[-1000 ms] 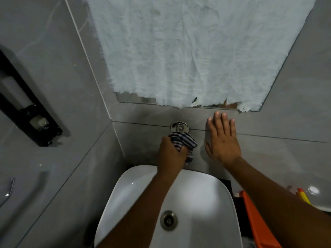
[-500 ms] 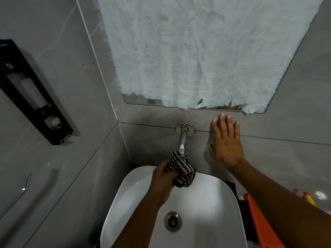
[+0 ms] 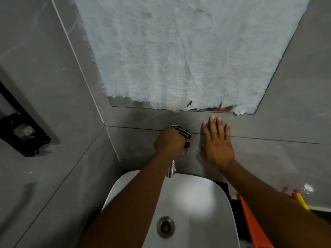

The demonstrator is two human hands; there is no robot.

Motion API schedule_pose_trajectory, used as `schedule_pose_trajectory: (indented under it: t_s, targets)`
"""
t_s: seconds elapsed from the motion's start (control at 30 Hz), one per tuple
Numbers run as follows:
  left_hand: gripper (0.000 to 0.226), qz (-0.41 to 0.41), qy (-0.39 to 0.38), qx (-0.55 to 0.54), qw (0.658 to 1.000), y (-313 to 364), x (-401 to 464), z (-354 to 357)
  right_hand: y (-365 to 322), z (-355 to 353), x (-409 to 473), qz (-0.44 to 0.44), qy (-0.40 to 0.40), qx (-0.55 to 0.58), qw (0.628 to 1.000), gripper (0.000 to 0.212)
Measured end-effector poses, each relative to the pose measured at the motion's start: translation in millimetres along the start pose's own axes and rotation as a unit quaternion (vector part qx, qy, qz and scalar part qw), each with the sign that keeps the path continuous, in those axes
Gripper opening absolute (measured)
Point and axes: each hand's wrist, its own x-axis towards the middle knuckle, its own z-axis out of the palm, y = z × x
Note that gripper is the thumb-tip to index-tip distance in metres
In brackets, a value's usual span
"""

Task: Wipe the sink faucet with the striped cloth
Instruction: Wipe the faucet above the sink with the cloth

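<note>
Head view, looking down at the sink (image 3: 211,197), white basin with a metal drain (image 3: 165,227) near its front.

Left hand (image 3: 169,141): grip closed around the cloth (image 3: 185,135), fist pressed high on the faucet (image 3: 171,170), at its wall end. The faucet's chrome wall flange is mostly covered by fist and cloth; only a sliver of it shows above the knuckles. Striped folds of cloth stick out to the right of the fist and hang a little below it.

Faucet: wall-mounted, running from the tile down toward the basin. The lower spout is bare and visible below the left wrist, its tip over the back rim of the sink.

Right hand (image 3: 215,144): open, flat on the grey wall (image 3: 268,126), fingers together and pointing up, holding nothing. It sits just beside the cloth, not touching it.

Above both hands, a mirror (image 3: 125,103) largely covered with crumpled white paper (image 3: 179,51). Black fixture (image 3: 21,133) on the left wall. Orange object (image 3: 250,221) right of the sink.
</note>
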Motion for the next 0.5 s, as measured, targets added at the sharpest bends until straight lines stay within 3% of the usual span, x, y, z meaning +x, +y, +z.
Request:
schedule_pose_trajectory:
  t_s: [0.13, 0.2, 0.33, 0.4, 0.47, 0.5]
  targets:
    - [0.024, -0.011, 0.007, -0.101, 0.995, -8.9, 3.7, 0.8, -1.1, 3.2, 2.6, 0.007, -0.003, -0.007, 1.0, 0.098]
    - [0.024, 0.002, 0.02, -0.094, 0.995, -15.3, -2.0, 3.8, -4.5, 1.9, 0.3, 0.011, -0.001, 0.006, 1.0, 0.096]
    - [0.031, 0.022, 0.0, -0.025, 0.999, -34.4, -32.8, 14.5, -1.3, 0.7, -0.6, 0.006, 0.001, 0.005, 1.0, 0.099]
    - [0.041, 0.032, 0.031, 0.096, 0.994, -51.1, -57.5, 25.3, -1.3, -0.1, 1.2, 0.01, -0.006, 0.006, 1.0, 0.103]
    - [0.051, 0.062, 0.102, 0.223, 0.968, -64.9, -71.2, 36.4, -3.7, -1.0, 1.5, 0.012, -0.014, 0.009, 1.0, 0.103]
    - [0.053, 0.053, 0.088, 0.24, 0.965, -65.3, -70.6, 38.3, -4.0, -1.4, 1.1, 0.012, -0.019, 0.011, 1.0, 0.102]
